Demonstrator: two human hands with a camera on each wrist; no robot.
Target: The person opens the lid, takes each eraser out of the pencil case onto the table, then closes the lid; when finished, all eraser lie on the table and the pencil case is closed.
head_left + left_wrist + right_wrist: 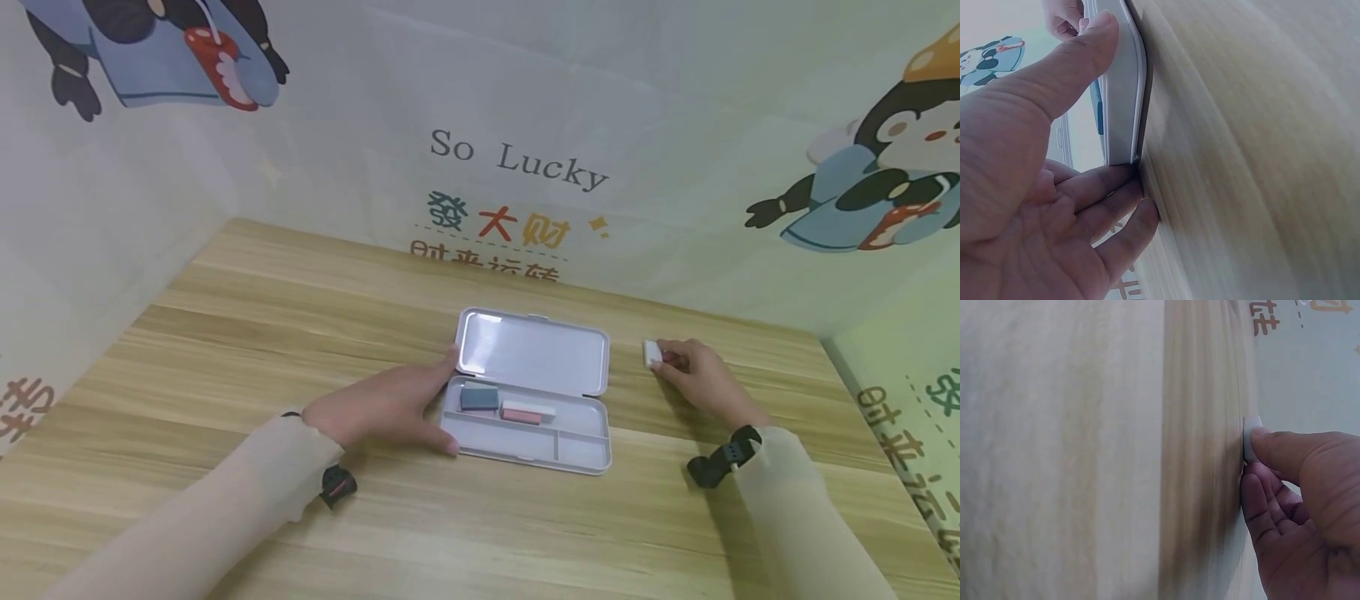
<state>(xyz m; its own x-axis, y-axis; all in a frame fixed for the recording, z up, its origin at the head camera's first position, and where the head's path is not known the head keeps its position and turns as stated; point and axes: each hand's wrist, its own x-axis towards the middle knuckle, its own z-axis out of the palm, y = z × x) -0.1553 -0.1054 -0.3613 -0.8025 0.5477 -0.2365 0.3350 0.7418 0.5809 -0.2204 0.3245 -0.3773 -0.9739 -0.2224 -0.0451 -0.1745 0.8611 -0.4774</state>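
A white pencil case lies open on the wooden table, its lid folded back toward the wall. A blue-grey block like an eraser and a pink-sleeved white eraser lie in its long rear compartment. At the case's left end, my left hand is spread, thumb by the near corner and fingers by the hinge. The left wrist view has the thumb on the case's rim. To the right of the case, my right hand pinches a small white eraser close over the table.
A printed cloth wall rises behind the table, with more cloth at both sides. Dividers split the front part of the case into a long and a short compartment. Black straps with small devices circle both wrists.
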